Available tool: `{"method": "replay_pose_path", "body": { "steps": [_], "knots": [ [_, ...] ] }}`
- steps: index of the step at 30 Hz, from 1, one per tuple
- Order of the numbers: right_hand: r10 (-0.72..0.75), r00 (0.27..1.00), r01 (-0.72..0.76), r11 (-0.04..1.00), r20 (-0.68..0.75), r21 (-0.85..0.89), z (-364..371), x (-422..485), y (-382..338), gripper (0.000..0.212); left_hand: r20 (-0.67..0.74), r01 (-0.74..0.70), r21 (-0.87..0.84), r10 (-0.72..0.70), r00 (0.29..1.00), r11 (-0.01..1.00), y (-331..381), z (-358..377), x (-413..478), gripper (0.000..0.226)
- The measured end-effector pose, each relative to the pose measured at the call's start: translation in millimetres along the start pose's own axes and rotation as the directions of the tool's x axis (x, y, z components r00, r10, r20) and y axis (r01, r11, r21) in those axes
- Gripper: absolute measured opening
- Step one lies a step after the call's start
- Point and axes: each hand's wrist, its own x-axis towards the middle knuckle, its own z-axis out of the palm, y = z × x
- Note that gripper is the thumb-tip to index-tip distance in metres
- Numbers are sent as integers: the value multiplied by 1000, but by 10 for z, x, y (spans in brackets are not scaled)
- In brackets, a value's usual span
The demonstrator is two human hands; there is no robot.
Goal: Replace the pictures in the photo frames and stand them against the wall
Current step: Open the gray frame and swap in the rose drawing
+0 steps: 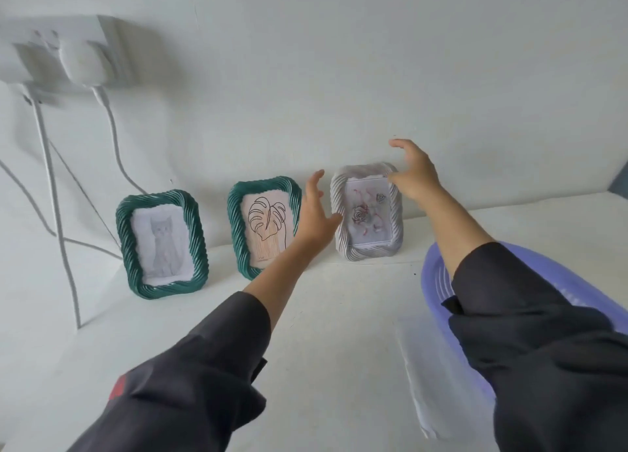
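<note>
Far left, wall socket [80, 60] with white cables [51, 179] hanging down, not your concern. Next, cat frame [123, 234], green, upright, leaning back on the wall [339, 77], picture in. Then leaf frame [265, 188], green too, same lean, picture in. Your left hand [316, 220] is spread wide and holds nothing; it hangs in front of the leaf frame's right edge, thumb just beside the rose frame [367, 251]; contact there, can't tell. The rose frame is whitish, long axis upright, foot on the table [323, 332], top at the wall, sitting right between your two hands. Your right hand [414, 176] is at its upper right corner, fingers loosely curled and apart, clamping nothing; whether a fingertip touches the rim, can't tell. Both hands are about equally near, left at mid-height, right at the top. Judgement: third frame looks placed, so the task is near its end; any nudge should come inward from both sides, since a push from one side alone could tip it. Far right, purple basket [429, 281] under your right sleeve [543, 349].
</note>
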Motion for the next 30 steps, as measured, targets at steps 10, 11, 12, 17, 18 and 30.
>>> {"method": "replay_pose_path", "body": {
  "steps": [10, 11, 12, 17, 18, 30],
  "knots": [
    [-32, 940, 2, 996, 339, 91, 36, -83, 799, 86, 202, 114, 116, -136, 970, 987, -416, 187, 198, 91],
    [-34, 936, -1, 995, 349, 102, 54, -72, 805, 86, 215, 110, 108, -131, 968, 988, -439, 202, 210, 89],
    [-34, 934, -4, 994, 355, 106, 66, -64, 797, 86, 234, 104, 90, -122, 964, 991, -462, 217, 222, 86],
    [-22, 945, 2, 998, 326, 61, 98, -9, 808, 81, 202, 134, 60, -143, 969, 989, -464, 217, 242, 74],
    [-18, 944, -2, 998, 329, 58, 102, -11, 800, 78, 176, 147, 35, -151, 973, 988, -457, 203, 232, 72],
    [-103, 950, 54, 984, 296, 170, 21, -397, 278, 74, 75, 168, -181, -157, 985, 969, -100, -280, -121, 66]
  ]
}}
